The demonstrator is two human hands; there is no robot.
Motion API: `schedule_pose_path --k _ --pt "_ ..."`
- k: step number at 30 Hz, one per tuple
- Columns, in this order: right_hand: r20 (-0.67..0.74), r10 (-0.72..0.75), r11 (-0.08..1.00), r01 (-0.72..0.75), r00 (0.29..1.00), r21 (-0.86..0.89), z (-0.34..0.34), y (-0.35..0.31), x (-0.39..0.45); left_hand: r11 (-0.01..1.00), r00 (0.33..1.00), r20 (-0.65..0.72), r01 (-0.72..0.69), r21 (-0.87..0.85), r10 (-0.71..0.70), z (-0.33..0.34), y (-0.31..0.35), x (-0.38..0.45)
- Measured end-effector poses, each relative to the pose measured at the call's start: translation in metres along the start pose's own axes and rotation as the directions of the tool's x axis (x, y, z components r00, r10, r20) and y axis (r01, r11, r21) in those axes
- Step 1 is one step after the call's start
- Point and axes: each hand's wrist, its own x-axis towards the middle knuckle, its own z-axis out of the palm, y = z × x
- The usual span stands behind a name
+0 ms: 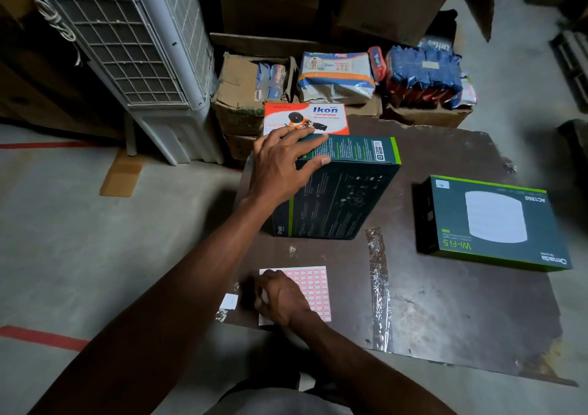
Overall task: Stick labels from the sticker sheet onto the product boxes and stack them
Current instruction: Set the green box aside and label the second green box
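Two dark green router boxes are seen on a dark, worn board (445, 303) laid on the concrete floor. The nearer router box (337, 198) stands tilted on its long edge, its printed back face turned toward the camera, and its upper left corner is covered by the left hand (280, 163); the fingers are spread wide and nearly straight, with the fingertips (324, 160) laid on the top face. To the right of those fingers, well apart, the second router box (494, 223) lies flat, face up, with a small white label (442, 185) stuck at its far left corner. Below the left hand, the sticker sheet (313, 290), white with red-bordered labels, lies flat on the board. Its left part is covered by the right hand (280, 297), whose fingers are curled down onto the sheet; whether a label is pinched cannot be told. Just left of those fingers, a small white paper piece (229, 301) lies at the board edge. Beyond the left fingertips, a tape dispenser box (315, 117) marked "Ikon" is leaned against cardboard cartons (237, 96). A strip of clear tape (378, 287) runs across the board to the right of the sheet.
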Motion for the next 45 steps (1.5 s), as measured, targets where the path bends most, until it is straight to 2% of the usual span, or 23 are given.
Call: schedule_pose_path --k 2,4,9,13,16,20,29,35,45 --pt "-0.155 0.035 0.981 -0.005 0.987 0.191 -0.027 -0.009 -0.007 1.0 1.0 0.001 -0.002 -0.001 0.002 0.0 -0.001 0.0" --pt "-0.286 0.089 0.959 -0.004 0.954 0.284 -0.06 -0.016 -0.014 1.0 1.0 -0.001 -0.004 0.001 0.004 0.0 -0.001 0.0" --pt "-0.548 0.12 0.935 0.092 0.828 0.344 -0.154 -0.024 -0.028 1.0 1.0 -0.014 -0.002 -0.014 0.001 0.001 0.001 0.002" --pt "-0.638 0.178 0.908 0.125 0.749 0.4 -0.213 -0.024 -0.031 1.0 1.0 -0.016 0.001 -0.011 -0.001 0.001 0.0 0.002" --pt "-0.664 0.179 0.915 0.125 0.726 0.384 -0.241 -0.023 -0.027 1.0 1.0 -0.006 0.0 -0.012 0.0 0.001 0.0 0.001" --pt "-0.689 0.123 0.966 0.073 0.715 0.249 -0.263 -0.022 -0.019 1.0 1.0 -0.017 -0.001 -0.022 0.0 0.001 0.0 -0.001" --pt "-0.637 -0.065 0.997 0.03 0.768 -0.066 -0.278 -0.022 -0.002 1.0 1.0 -0.008 0.002 -0.02 -0.002 0.002 -0.001 -0.001" --pt "-0.647 -0.133 0.979 -0.003 0.751 -0.205 -0.274 -0.021 0.003 1.0 1.0 -0.01 -0.002 -0.011 0.002 0.002 -0.002 -0.002" --pt "-0.662 -0.11 0.961 -0.09 0.741 -0.261 -0.265 -0.022 0.009 1.0 1.0 -0.013 -0.002 0.006 0.002 0.004 -0.002 -0.003"
